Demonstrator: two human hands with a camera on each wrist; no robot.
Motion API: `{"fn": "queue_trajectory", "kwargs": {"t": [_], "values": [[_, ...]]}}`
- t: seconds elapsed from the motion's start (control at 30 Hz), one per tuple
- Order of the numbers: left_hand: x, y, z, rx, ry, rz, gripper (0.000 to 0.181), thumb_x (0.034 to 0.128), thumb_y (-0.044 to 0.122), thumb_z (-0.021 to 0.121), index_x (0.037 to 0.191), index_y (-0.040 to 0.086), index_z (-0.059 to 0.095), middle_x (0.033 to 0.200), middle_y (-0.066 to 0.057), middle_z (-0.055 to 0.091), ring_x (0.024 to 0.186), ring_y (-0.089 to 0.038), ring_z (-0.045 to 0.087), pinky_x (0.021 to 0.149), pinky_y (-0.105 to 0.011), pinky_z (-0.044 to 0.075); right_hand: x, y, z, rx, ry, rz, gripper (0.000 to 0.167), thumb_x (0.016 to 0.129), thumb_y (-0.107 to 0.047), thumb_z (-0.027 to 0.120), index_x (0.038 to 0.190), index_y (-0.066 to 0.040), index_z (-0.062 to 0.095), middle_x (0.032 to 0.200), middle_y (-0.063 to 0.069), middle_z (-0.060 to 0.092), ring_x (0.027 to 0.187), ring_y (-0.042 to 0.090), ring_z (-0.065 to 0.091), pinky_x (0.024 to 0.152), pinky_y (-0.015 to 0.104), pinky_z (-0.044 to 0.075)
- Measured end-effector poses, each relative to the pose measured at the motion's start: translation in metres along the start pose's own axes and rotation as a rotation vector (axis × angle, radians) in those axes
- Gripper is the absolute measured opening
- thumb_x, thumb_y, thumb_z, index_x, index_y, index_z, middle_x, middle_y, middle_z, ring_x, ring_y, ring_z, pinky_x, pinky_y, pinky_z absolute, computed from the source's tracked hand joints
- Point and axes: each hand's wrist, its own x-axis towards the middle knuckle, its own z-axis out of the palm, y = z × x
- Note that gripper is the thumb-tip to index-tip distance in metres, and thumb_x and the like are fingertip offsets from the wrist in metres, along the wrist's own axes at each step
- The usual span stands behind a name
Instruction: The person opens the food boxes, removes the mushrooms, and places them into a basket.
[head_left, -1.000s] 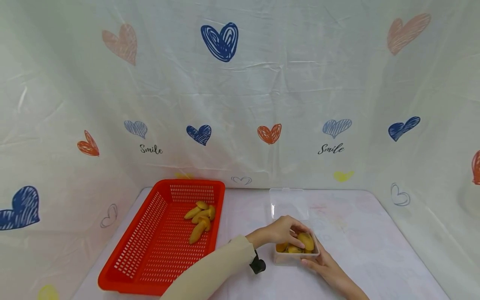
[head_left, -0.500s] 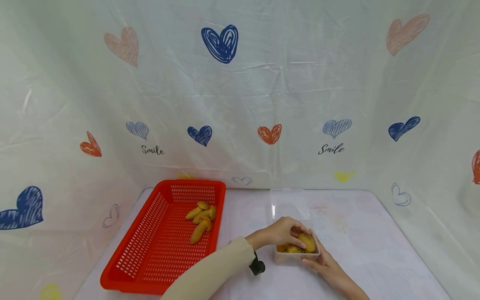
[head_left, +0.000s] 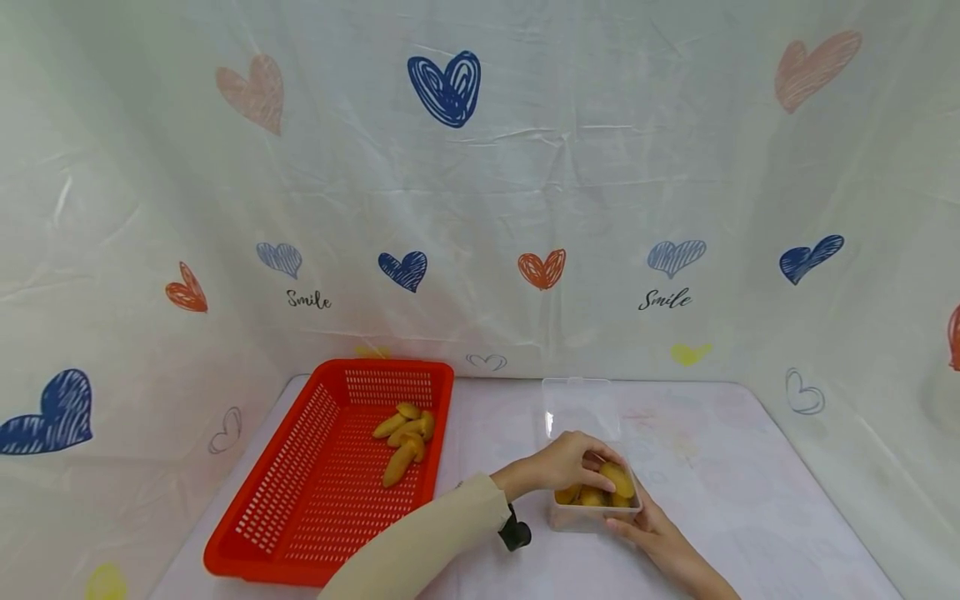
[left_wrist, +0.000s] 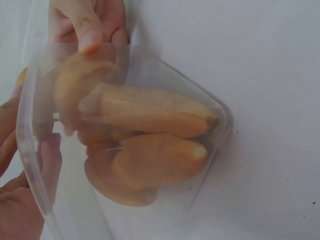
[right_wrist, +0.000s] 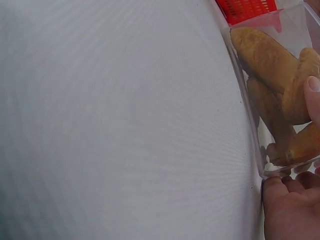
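A clear plastic box (head_left: 581, 520) holds several yellow-brown mushrooms (head_left: 593, 497). My left hand (head_left: 566, 461) reaches over its left side from above and pinches one mushroom (head_left: 617, 480) at the top of the box, beside the right wall. My right hand (head_left: 658, 537) grips the box's right side, its thumb against the near wall. Through the clear wall in the left wrist view, mushrooms (left_wrist: 155, 107) lie inside, with my right hand (left_wrist: 92, 25) above and my left hand (left_wrist: 22, 205) at left. The right wrist view shows my left thumb (right_wrist: 313, 97) against a mushroom (right_wrist: 300, 92).
A red slotted basket (head_left: 322, 500) stands at the left, with several mushrooms (head_left: 401, 462) near its right wall. The box's clear lid (head_left: 577, 408) lies tipped back behind it. A white curtain (head_left: 480, 192) with printed hearts hangs behind the white-covered table (head_left: 735, 492).
The pinched mushroom has shifted slightly to the right and up against the box wall, with small movement of my left fingers. The head view has shifted slightly; my right hand keeps its grip.
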Motion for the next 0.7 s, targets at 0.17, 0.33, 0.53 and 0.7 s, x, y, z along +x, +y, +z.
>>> {"fn": "queue_trajectory", "kwargs": {"t": [0.17, 0.33, 0.53, 0.7], "values": [[-0.001, 0.004, -0.002, 0.011, 0.006, -0.007, 0.033, 0.0877, 0.009, 0.075, 0.119, 0.002, 0.07, 0.116, -0.002, 0.071, 0.097, 0.002, 0.063, 0.083, -0.011, 0.05, 0.0, 0.002, -0.001, 0.02, -0.041, -0.059, 0.09, 0.101, -0.004, 0.055, 0.159, -0.014, -0.012, 0.163, 0.02, -0.012, 0.129, -0.013, 0.033, 0.102, 0.013, 0.035], [-0.001, 0.007, -0.007, -0.024, 0.023, -0.029, 0.034, 0.0873, 0.011, 0.076, 0.12, 0.002, 0.07, 0.116, 0.0, 0.071, 0.098, 0.001, 0.064, 0.085, -0.012, 0.05, 0.0, 0.001, 0.0, 0.048, -0.043, -0.046, 0.087, 0.102, -0.004, 0.055, 0.159, -0.01, -0.01, 0.163, 0.023, -0.011, 0.127, -0.017, 0.031, 0.101, 0.011, 0.034], [-0.001, 0.007, -0.018, -0.055, 0.026, -0.01, 0.036, 0.0893, 0.013, 0.075, 0.122, 0.001, 0.069, 0.119, 0.001, 0.07, 0.103, 0.002, 0.062, 0.088, -0.013, 0.049, 0.001, 0.0, 0.0, -0.01, -0.009, -0.07, 0.088, 0.1, -0.006, 0.058, 0.159, -0.006, -0.009, 0.162, 0.025, -0.013, 0.13, -0.018, 0.023, 0.101, 0.008, 0.028], [-0.002, 0.013, -0.03, -0.071, 0.034, -0.007, 0.035, 0.0898, 0.013, 0.075, 0.123, 0.002, 0.069, 0.119, 0.001, 0.07, 0.103, 0.002, 0.062, 0.089, -0.014, 0.05, 0.001, -0.002, 0.001, -0.065, 0.031, -0.001, 0.092, 0.1, -0.012, 0.06, 0.16, -0.016, -0.009, 0.164, 0.014, -0.014, 0.146, 0.012, 0.004, 0.1, 0.007, 0.027]]}}
